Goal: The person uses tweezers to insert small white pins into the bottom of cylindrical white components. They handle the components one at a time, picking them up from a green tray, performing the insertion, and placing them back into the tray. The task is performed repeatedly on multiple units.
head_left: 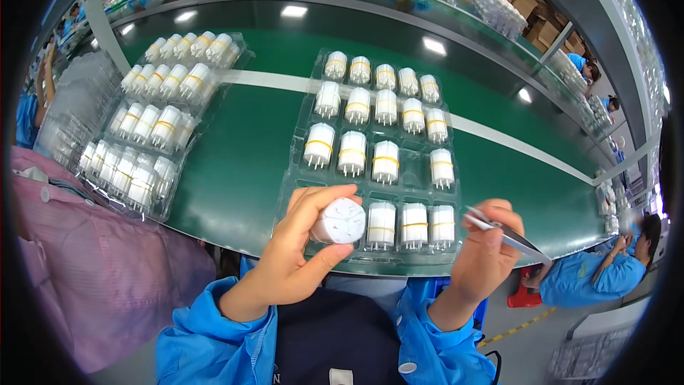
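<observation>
My left hand [288, 264] is closed round a white cylindrical component [343, 221], its round end face turned up toward me. Faint marks show on that face, too small to make out. Metal tweezers [524, 242] are gripped in my right hand [484, 264], their narrow tips pointing left toward the component but apart from it. Under and beyond both hands lies a clear plastic tray [410, 171] with rows of white cylinders [385, 162], most with a yellow band and metal pins at the lower end. My left hand covers part of its near row.
Another clear tray of white cylinders [142, 125] lies to the left on the green conveyor belt [235, 150], near stacked clear trays [78, 107]. Pink fabric [107, 264] fills the lower left. A person in blue [598, 271] sits at right; metal framing [399, 18] runs beyond.
</observation>
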Tool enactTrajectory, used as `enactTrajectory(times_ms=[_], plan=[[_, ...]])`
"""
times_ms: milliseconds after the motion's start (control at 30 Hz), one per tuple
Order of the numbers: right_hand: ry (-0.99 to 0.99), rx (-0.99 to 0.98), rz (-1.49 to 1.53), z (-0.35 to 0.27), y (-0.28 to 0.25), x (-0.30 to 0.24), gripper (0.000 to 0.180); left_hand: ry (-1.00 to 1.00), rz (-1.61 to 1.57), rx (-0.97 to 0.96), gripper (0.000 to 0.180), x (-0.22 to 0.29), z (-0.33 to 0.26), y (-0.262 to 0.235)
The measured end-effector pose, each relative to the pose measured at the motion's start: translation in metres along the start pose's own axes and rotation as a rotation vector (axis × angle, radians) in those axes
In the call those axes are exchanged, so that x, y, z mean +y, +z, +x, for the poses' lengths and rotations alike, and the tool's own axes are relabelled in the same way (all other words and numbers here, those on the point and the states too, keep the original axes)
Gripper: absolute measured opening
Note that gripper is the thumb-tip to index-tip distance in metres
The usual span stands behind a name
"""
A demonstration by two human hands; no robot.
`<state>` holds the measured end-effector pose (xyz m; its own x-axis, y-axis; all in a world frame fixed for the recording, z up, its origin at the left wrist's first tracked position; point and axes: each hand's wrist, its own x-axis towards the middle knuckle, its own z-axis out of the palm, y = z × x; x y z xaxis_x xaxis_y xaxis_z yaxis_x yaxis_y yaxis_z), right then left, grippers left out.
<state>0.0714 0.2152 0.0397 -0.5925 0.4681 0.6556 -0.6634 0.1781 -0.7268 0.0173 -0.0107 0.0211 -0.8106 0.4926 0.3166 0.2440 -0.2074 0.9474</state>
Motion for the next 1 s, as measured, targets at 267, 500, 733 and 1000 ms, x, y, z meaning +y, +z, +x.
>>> enactTrajectory(times_ms=[267,500,733,1000], plan=[[0.115,-0.401,0.049,-0.015,0.05,-0.007,0.02,0.151,0.146,0.047,0.056,-0.004,-0.001,0.008],[0.068,-0.463,0.028,-0.013,0.056,-0.005,0.018,0.181,0.176,0.059,0.059,-0.011,0.0,0.005],[0.106,-0.485,-0.009,-0.011,0.055,-0.002,0.016,0.187,0.199,0.055,0.061,-0.012,0.0,0.004],[0.106,-0.507,-0.013,-0.01,0.057,-0.001,0.013,0.179,0.202,0.067,0.062,-0.014,0.0,0.002]])
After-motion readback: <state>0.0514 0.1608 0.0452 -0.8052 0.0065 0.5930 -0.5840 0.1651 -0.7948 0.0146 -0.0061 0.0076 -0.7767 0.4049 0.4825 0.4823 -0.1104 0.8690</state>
